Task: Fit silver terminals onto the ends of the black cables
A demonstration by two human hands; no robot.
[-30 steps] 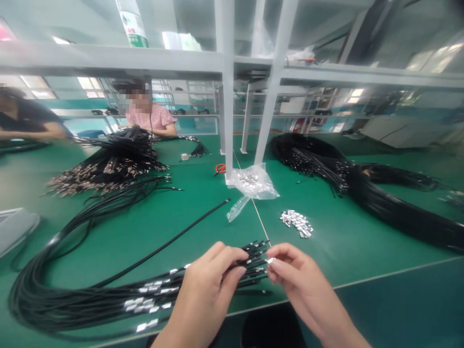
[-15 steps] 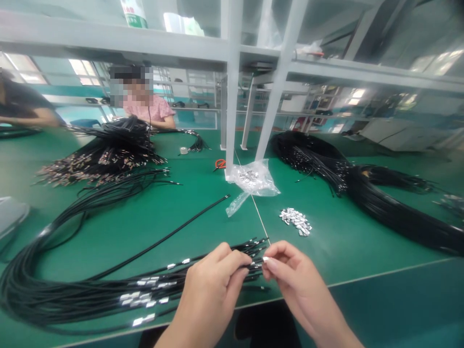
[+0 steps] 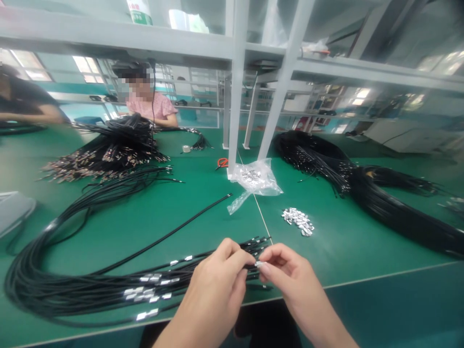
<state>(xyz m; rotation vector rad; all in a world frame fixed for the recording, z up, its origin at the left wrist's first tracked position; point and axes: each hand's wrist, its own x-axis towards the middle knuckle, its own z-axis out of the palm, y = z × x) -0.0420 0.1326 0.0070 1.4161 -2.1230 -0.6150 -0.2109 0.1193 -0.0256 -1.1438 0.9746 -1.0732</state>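
My left hand (image 3: 222,276) is closed around the end of a black cable, at the right end of a bundle of black cables (image 3: 90,290). Between finger and thumb, my right hand (image 3: 290,273) pinches a small silver metal sleeve (image 3: 258,264) right at the left fingertips. Whether the sleeve is over the cable tip cannot be made out. Several white and silver bands show along the bundle, and other cable ends stick out past my left hand. A heap of loose silver sleeves (image 3: 297,221) lies on the green table beyond my right hand.
A clear plastic bag (image 3: 266,181) of silver pieces lies by the shelf post (image 3: 237,96). Orange-handled cutters (image 3: 222,163) sit beside it. More black cables (image 3: 119,145) are piled at far left, with thick coils (image 3: 391,210) at right. Two people sit across the table.
My right hand has moved slightly left, bringing the silver sleeve from a small gap up to my left fingertips. The view has shifted a little.
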